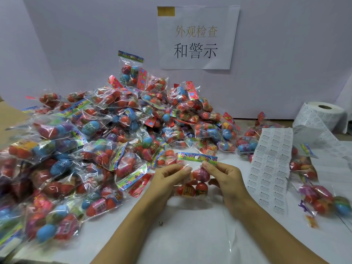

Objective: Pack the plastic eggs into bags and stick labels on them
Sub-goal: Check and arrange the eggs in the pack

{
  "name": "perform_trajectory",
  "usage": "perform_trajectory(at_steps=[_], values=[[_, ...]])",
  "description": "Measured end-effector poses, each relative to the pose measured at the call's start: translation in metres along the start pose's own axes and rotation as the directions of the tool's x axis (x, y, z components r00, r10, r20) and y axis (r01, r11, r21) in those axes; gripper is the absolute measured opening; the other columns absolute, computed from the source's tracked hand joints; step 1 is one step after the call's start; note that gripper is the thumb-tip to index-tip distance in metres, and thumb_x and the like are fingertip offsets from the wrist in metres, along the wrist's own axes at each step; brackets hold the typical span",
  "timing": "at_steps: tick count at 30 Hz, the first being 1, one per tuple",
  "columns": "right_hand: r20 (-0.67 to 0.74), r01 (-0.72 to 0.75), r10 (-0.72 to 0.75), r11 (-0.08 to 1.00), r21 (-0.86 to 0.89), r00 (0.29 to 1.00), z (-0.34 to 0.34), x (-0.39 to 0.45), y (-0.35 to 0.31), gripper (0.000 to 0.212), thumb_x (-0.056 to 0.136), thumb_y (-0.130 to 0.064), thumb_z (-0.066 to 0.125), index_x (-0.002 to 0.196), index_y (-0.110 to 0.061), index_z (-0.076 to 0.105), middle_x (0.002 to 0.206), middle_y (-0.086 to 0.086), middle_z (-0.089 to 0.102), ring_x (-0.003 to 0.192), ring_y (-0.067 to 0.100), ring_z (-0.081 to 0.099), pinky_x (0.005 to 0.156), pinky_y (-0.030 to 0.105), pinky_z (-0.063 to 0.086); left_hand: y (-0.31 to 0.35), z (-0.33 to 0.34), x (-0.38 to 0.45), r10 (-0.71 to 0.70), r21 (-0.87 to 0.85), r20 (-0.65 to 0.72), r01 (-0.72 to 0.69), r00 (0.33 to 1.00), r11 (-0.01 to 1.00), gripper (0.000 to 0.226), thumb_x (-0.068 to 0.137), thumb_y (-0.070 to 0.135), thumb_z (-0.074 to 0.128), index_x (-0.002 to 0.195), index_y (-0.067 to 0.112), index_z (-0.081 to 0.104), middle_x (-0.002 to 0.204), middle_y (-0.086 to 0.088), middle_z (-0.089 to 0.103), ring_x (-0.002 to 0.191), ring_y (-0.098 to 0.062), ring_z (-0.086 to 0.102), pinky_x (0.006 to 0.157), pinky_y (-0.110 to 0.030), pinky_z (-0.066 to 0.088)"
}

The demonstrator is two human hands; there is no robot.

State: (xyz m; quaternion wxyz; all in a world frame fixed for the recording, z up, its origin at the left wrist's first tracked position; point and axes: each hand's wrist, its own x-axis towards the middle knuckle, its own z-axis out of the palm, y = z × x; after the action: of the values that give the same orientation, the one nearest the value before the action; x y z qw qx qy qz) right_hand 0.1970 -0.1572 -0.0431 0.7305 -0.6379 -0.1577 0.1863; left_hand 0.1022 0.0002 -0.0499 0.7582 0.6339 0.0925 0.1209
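Both my hands hold one clear bag of plastic eggs (pixel 197 184) above the white table, its colourful header card (pixel 197 156) on top. My left hand (pixel 169 179) pinches the bag's upper left part. My right hand (pixel 223 178) pinches the upper right, just under the header. Red and purple eggs show inside. A sheet of white labels (pixel 270 168) lies to the right of my right hand. Behind it stands the label roll (pixel 322 113).
A big heap of filled egg bags (pixel 95 140) covers the left and middle of the table (pixel 190 235). A few more bags (pixel 320 195) lie at the right edge. A paper sign (pixel 196 37) hangs on the white back wall. An empty clear bag (pixel 234 235) lies under my right forearm.
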Motion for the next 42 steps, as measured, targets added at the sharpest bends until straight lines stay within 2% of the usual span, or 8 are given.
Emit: perform_trajectory(at_steps=[5,13,18,22,26,31,37,42], values=[[0.002,0.023,-0.023,1.0,0.007,1.0,0.004,-0.002,-0.002,0.033,0.073,-0.036,0.078,0.089,-0.007,0.081,0.096,0.029,0.072,0.083,0.032,0.064,0.087,0.063,0.052,0.003,0.0,0.002,-0.072,-0.07,-0.068,0.067,0.995,0.995,0.034,0.081,0.027,0.082,0.101,0.0,0.076,0.108,-0.034,0.069,0.101,-0.05,0.07,0.084,-0.066,0.057],[-0.022,0.02,-0.02,1.0,-0.001,1.0,0.002,-0.001,0.0,0.016,0.088,-0.029,0.074,0.088,-0.015,0.081,0.088,0.011,0.075,0.08,0.018,0.064,0.067,0.032,0.051,0.002,0.002,0.001,-0.05,-0.088,-0.083,0.043,0.995,0.995,0.033,0.081,0.032,0.08,0.095,0.002,0.077,0.097,-0.024,0.073,0.09,-0.038,0.073,0.078,-0.06,0.061],[-0.161,0.142,-0.155,0.986,-0.085,0.975,-0.001,-0.003,0.002,0.027,0.085,-0.028,0.078,0.106,-0.02,0.065,0.105,-0.002,0.068,0.096,0.015,0.064,0.081,0.033,0.055,-0.001,0.0,0.003,-0.023,-0.115,-0.188,0.001,0.982,0.993,0.031,0.075,0.037,0.084,0.087,0.009,0.078,0.087,-0.013,0.072,0.086,-0.029,0.074,0.073,-0.053,0.062],[-0.01,0.194,-0.196,0.977,-0.087,0.981,0.003,-0.008,0.0,0.02,0.086,-0.018,0.077,0.099,-0.009,0.065,0.089,0.004,0.068,0.084,0.017,0.065,0.066,0.03,0.056,-0.001,0.0,0.002,0.002,-0.136,-0.197,-0.03,0.98,0.99,0.036,0.078,0.038,0.088,0.1,0.011,0.08,0.097,-0.016,0.073,0.092,-0.035,0.074,0.076,-0.053,0.062],[0.153,0.22,-0.191,0.954,-0.204,0.97,0.006,-0.011,0.003,0.03,0.081,-0.026,0.082,0.107,-0.019,0.069,0.097,-0.002,0.073,0.092,0.01,0.068,0.072,0.024,0.055,0.004,0.001,0.0,0.048,-0.152,-0.097,-0.062,0.994,0.986,0.041,0.087,0.044,0.074,0.112,0.012,0.078,0.114,-0.016,0.076,0.106,-0.029,0.074,0.079,-0.038,0.062],[0.126,0.237,-0.215,0.95,-0.204,0.968,0.006,-0.009,0.006,0.043,0.073,-0.019,0.09,0.108,-0.024,0.067,0.1,-0.007,0.073,0.096,0.006,0.066,0.073,0.022,0.056,0.006,0.002,0.0,-0.01,-0.239,-0.104,-0.016,0.995,0.971,0.046,0.088,0.042,0.063,0.115,0.006,0.076,0.117,-0.019,0.074,0.109,-0.03,0.073,0.079,-0.035,0.062],[0.081,0.104,-0.107,0.994,0.034,0.991,0.001,-0.002,0.006,0.024,0.083,-0.004,0.079,0.103,-0.015,0.072,0.097,0.007,0.076,0.088,0.023,0.074,0.066,0.03,0.059,0.006,0.002,0.002,0.101,-0.19,-0.221,-0.144,0.97,0.971,0.008,0.086,0.01,0.075,0.09,0.015,0.08,0.089,-0.021,0.076,0.076,-0.032,0.076,0.068,-0.034,0.062],[0.103,0.003,-0.022,0.985,0.173,0.994,0.001,-0.001,0.004,0.03,0.073,-0.015,0.086,0.101,-0.012,0.074,0.096,0.01,0.075,0.084,0.024,0.073,0.068,0.032,0.06,0.001,-0.001,0.006,0.155,-0.117,-0.305,-0.198,0.94,0.973,0.013,0.08,0.014,0.084,0.092,0.014,0.08,0.097,-0.012,0.077,0.09,-0.023,0.072,0.073,-0.03,0.057]])
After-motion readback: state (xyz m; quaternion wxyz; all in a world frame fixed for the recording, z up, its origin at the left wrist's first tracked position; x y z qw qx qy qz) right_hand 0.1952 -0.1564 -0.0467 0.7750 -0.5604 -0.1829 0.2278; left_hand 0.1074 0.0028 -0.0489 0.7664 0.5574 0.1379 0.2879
